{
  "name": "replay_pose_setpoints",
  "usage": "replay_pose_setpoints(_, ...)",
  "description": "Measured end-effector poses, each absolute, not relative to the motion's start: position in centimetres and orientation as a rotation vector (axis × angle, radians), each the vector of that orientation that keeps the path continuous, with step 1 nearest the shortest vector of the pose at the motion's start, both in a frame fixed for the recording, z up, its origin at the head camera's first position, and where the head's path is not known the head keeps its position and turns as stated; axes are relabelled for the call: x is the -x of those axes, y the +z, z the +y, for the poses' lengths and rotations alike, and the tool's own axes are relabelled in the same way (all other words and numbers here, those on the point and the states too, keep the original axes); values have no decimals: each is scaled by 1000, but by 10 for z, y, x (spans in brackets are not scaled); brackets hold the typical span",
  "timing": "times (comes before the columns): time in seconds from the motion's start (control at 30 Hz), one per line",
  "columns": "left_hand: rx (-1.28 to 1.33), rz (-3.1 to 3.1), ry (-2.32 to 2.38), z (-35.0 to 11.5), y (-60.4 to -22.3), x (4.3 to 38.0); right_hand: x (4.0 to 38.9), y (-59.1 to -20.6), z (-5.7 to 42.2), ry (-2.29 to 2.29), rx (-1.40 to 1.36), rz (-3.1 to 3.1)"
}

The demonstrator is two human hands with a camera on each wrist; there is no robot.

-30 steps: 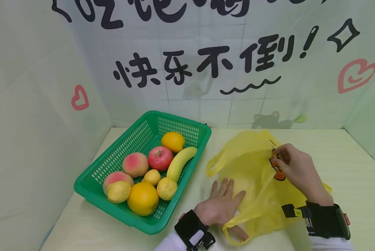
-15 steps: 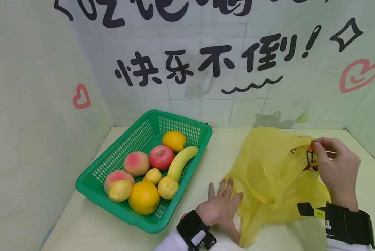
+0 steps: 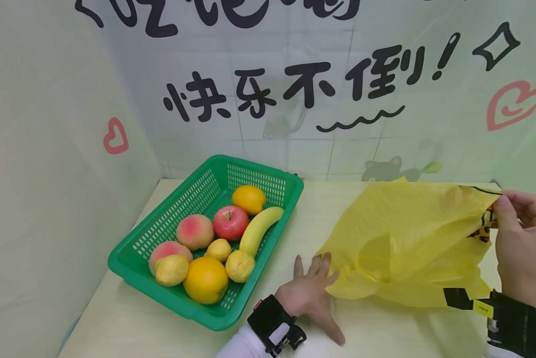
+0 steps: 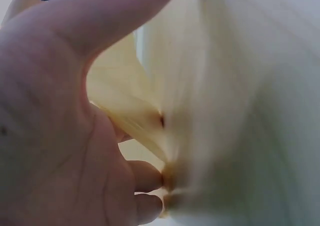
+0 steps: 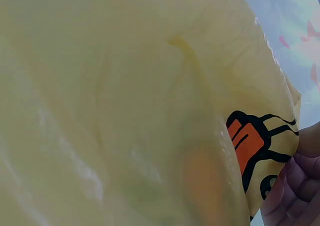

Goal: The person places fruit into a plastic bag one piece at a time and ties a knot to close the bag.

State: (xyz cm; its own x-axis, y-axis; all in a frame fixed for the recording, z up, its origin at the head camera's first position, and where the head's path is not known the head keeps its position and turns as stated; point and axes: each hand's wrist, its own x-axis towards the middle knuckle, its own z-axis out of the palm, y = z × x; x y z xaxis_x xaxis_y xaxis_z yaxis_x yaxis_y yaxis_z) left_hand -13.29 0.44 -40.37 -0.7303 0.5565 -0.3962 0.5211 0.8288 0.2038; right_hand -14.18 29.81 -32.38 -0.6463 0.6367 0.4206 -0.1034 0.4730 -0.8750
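Observation:
A thin yellow plastic bag point(image 3: 397, 238) with an orange and black print stretches across the right half of the table. My right hand point(image 3: 525, 238) pinches its upper right edge between thumb and fingers, beside the print; the right wrist view shows that grip point(image 5: 295, 186) at the bag's edge. Flat and spread, my left hand point(image 3: 310, 298) rests on the table with its fingertips at the bag's left end. In the left wrist view, the fingers point(image 4: 147, 176) reach the tabletop beside a yellow fold of the bag point(image 4: 125, 76).
A green plastic basket point(image 3: 160, 293) stands on the left of the table point(image 3: 115, 318). It holds peaches point(image 3: 195, 232), an apple point(image 3: 231, 222), a banana point(image 3: 261, 231), oranges point(image 3: 206, 282) and several small yellow fruits point(image 3: 240, 266). A printed sheet point(image 3: 268, 149) hangs behind.
My right hand has moved to the right, drawing the bag out wide. The bag has slid off most of my left hand, which stays in nearly the same place.

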Motion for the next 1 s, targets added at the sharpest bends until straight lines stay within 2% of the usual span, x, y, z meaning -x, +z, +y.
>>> replay_pose_setpoints(0.13,-803,2567,207,0,-400,132,141,-324,297,1306,437,-1920)
replay_pose_setpoints(0.33,-846,2581,613,-4,-393,132,145,-328,290,1215,304,-2004)
replay_pose_setpoints(0.43,-1036,2683,512,-5,-386,132,148,-331,286,1155,248,-2067)
replay_pose_setpoints(0.6,-1112,2800,333,-10,-366,124,153,-335,279,1031,217,-2192)
replay_pose_setpoints(0.8,-1058,2755,247,-32,-328,109,158,-338,273,938,123,-2232)
replay_pose_setpoints(1.0,-872,2764,448,-66,-296,102,159,-337,271,909,85,-2246)
